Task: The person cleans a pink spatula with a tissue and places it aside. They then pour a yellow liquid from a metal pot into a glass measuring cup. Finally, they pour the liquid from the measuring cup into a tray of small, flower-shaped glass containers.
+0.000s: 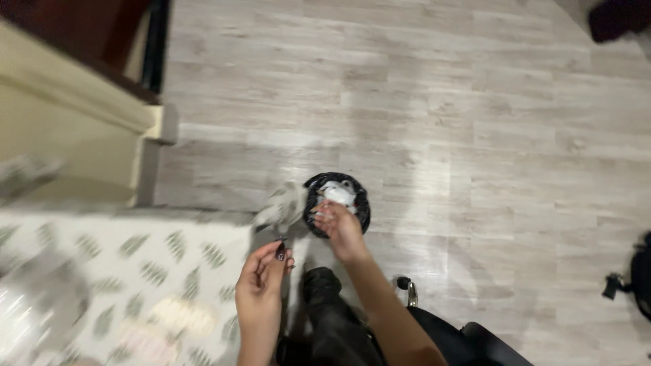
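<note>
Head view, right hand [341,230], round black-lined bin [361,203]

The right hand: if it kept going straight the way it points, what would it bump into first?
Probably the small black-lined bin on the floor: the right hand reaches over its near rim, toward white trash inside. Depth is unclear.

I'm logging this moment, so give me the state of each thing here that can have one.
Black-lined bin: on the floor, open, white scraps inside.
Right hand: over the bin's rim, fingers curled; what they hold is too blurred to tell.
Left hand: fingertips pinched together beside the patterned cloth, grip contents unclear.
Patterned cloth: spread flat, one corner blurred and lifted.
</note>
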